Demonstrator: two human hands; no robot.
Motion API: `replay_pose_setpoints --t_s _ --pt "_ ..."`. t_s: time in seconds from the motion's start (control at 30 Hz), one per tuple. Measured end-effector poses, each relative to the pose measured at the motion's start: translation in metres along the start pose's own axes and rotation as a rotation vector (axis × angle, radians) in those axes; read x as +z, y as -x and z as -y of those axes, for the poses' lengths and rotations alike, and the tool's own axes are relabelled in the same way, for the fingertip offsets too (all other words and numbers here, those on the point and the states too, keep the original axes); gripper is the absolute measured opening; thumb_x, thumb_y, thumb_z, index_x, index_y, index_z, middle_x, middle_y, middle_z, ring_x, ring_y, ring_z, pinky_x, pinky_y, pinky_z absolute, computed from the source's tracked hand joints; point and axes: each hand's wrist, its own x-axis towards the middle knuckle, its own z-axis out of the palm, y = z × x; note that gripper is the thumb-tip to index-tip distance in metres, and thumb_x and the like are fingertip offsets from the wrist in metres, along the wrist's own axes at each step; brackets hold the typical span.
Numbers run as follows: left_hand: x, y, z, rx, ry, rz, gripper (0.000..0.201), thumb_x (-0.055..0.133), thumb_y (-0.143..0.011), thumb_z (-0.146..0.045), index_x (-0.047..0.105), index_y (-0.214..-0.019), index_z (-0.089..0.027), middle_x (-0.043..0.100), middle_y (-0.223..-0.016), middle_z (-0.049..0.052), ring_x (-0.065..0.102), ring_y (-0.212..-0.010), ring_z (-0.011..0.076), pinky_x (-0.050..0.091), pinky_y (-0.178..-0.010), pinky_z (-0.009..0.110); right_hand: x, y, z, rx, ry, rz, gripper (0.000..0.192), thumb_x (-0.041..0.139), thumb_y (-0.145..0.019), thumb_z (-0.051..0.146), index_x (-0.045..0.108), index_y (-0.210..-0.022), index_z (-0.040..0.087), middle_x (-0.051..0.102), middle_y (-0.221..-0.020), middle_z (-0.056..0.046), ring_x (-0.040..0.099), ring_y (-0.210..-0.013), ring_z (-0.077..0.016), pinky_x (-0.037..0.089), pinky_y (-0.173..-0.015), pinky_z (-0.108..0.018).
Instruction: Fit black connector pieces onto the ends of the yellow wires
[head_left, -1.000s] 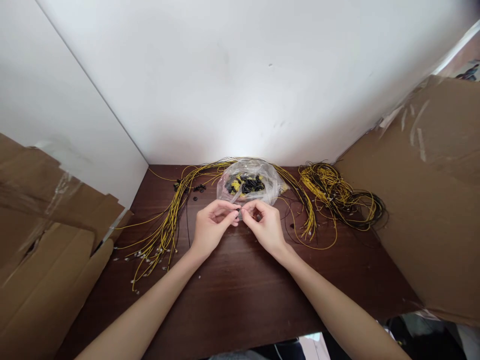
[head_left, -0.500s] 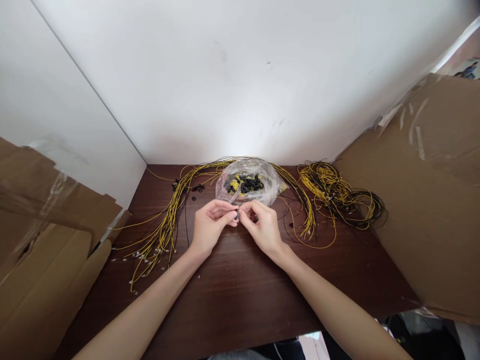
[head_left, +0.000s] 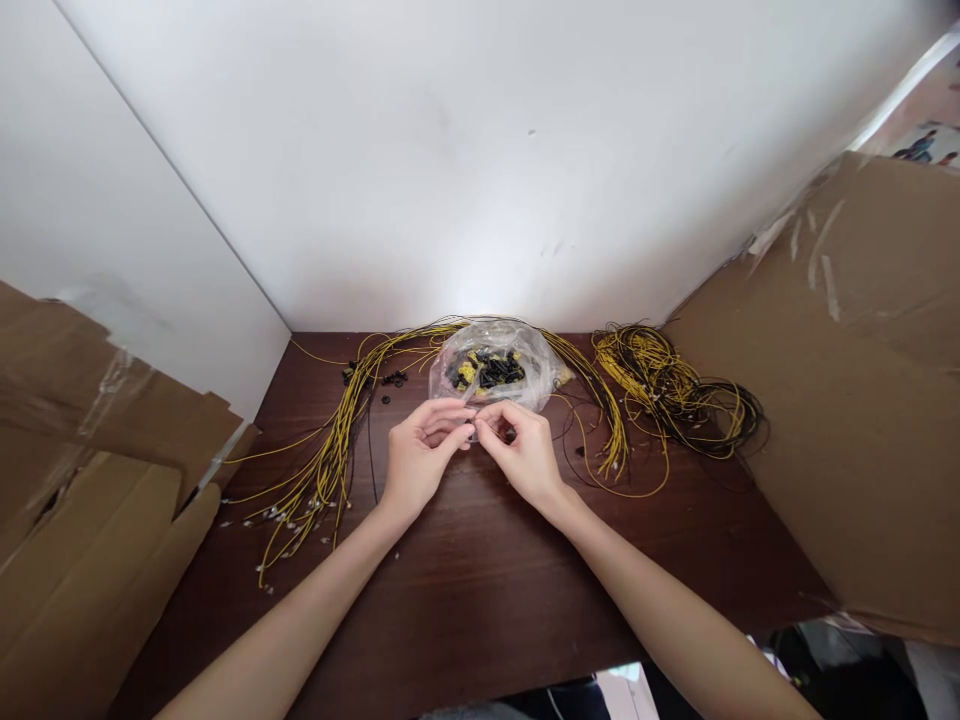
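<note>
Over the dark desk (head_left: 480, 590), the left hand (head_left: 421, 457) and right hand (head_left: 523, 455) meet, fingers pinched together on what seems a small part (head_left: 472, 432). Just beyond lies a clear bag (head_left: 491, 365) of black and yellow pieces, flanked by 2 yellow wire bundles (head_left: 330, 450).

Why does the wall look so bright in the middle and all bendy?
Head view: light pools on the white wall above the plastic bag, which glints; the wide lens bends the wall edges; the tiny part between both hands is too small to see.
</note>
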Motion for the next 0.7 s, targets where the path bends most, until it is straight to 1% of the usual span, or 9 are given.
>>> replay_pose_setpoints --t_s 0.1,0.17,0.3,0.4,0.47,0.53,0.63,0.7 --pt "-0.001 -0.001 0.000 0.031 0.027 0.018 0.049 0.069 -0.071 -0.021 0.049 -0.115 -0.019 0.064 -0.103 0.007 0.063 -0.069 0.0123 0.059 -0.062 0.029 0.000 -0.002 -0.003 0.077 -0.113 0.049 0.011 0.057 -0.081 0.025 0.063 -0.078 0.017 0.064 -0.074 -0.002 0.055 -0.061 -0.0120 0.043 -0.057 -0.023" --pt "-0.002 -0.001 0.000 0.051 0.040 0.029 0.061 0.069 -0.071 -0.019 0.040 -0.124 -0.024 0.060 -0.109 0.007 0.064 -0.069 0.0120 0.060 -0.063 0.031 0.000 -0.003 -0.005 0.140 -0.235 0.088 0.012 0.059 -0.079 0.027 0.064 -0.079 0.017 0.066 -0.078 -0.003 0.058 -0.065 -0.0134 0.046 -0.060 -0.025" --pt "-0.002 -0.001 -0.001 0.044 0.066 0.054 0.076 0.069 -0.070 -0.017 0.027 -0.131 -0.032 0.054 -0.113 0.006 0.063 -0.065 0.0105 0.061 -0.058 0.033 -0.001 -0.006 -0.007 0.229 -0.467 0.128 0.013 0.066 -0.074 0.030 0.066 -0.076 0.018 0.069 -0.087 -0.006 0.063 -0.078 -0.0170 0.049 -0.070 -0.029" --pt "-0.002 -0.002 -0.003 0.027 0.074 0.059 0.081 0.069 -0.069 -0.017 0.021 -0.132 -0.035 0.051 -0.116 0.006 0.062 -0.062 0.0092 0.060 -0.053 0.032 -0.002 -0.007 -0.007 0.291 -0.581 0.152 0.012 0.070 -0.070 0.029 0.066 -0.072 0.018 0.070 -0.083 -0.005 0.063 -0.075 -0.0159 0.049 -0.068 -0.029" --pt "-0.003 -0.003 -0.002 0.020 0.077 0.064 0.079 0.070 -0.068 -0.017 0.023 -0.129 -0.034 0.051 -0.114 0.005 0.061 -0.060 0.0086 0.060 -0.053 0.033 -0.002 -0.008 -0.006 0.316 -0.628 0.160 0.012 0.071 -0.068 0.028 0.066 -0.071 0.018 0.070 -0.079 -0.003 0.062 -0.071 -0.0145 0.048 -0.067 -0.028" --pt "-0.003 -0.005 0.000 0.017 0.072 0.056 0.071 0.072 -0.066 -0.017 0.030 -0.122 -0.030 0.052 -0.106 0.002 0.060 -0.059 0.0084 0.060 -0.052 0.032 -0.002 -0.009 -0.005 0.318 -0.653 0.142 0.011 0.072 -0.065 0.025 0.065 -0.067 0.017 0.068 -0.073 -0.002 0.060 -0.067 -0.0133 0.047 -0.066 -0.027" --pt "-0.004 -0.004 -0.002 0.050 0.025 -0.001 0.056 0.075 -0.064 -0.019 0.040 -0.107 -0.025 0.050 -0.089 -0.003 0.056 -0.056 0.0079 0.054 -0.043 0.024 -0.002 -0.011 -0.004 0.320 -0.669 0.102 0.011 0.073 -0.062 0.021 0.062 -0.061 0.017 0.065 -0.067 0.000 0.057 -0.063 -0.0115 0.045 -0.064 -0.025" --pt "-0.004 0.003 -0.011 0.129 -0.061 -0.048 0.041 0.073 -0.067 -0.021 0.047 -0.099 -0.023 0.048 -0.080 -0.004 0.053 -0.057 0.0081 0.047 -0.040 0.018 -0.002 -0.012 -0.004 0.333 -0.691 0.080 0.011 0.072 -0.061 0.020 0.062 -0.059 0.017 0.065 -0.067 0.000 0.055 -0.060 -0.0103 0.043 -0.062 -0.024"
